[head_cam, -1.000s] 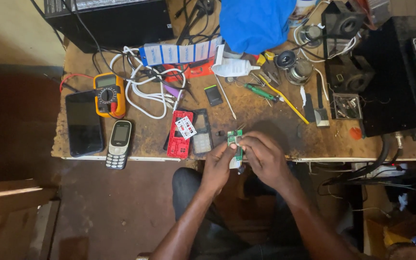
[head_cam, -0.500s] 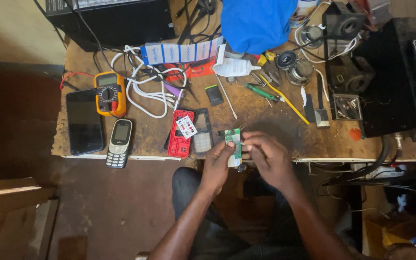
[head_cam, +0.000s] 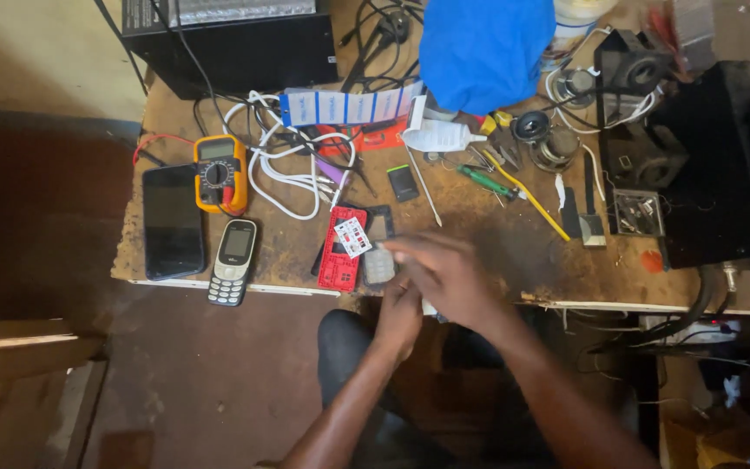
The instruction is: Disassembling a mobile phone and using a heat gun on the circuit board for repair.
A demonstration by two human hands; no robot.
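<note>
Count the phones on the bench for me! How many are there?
2. A black smartphone lies flat at the bench's left end, and a small keypad phone sits just right of it. Loose phone parts near the hands aren't counted; clutter may hide more.

A single head-worn camera looks steeply down from above the seated person onto the bench (head_cam: pixel 496 234). It sits fairly far up, so the whole benchtop shows. The floor lies left of the bench, the person's lap below its near edge.
</note>
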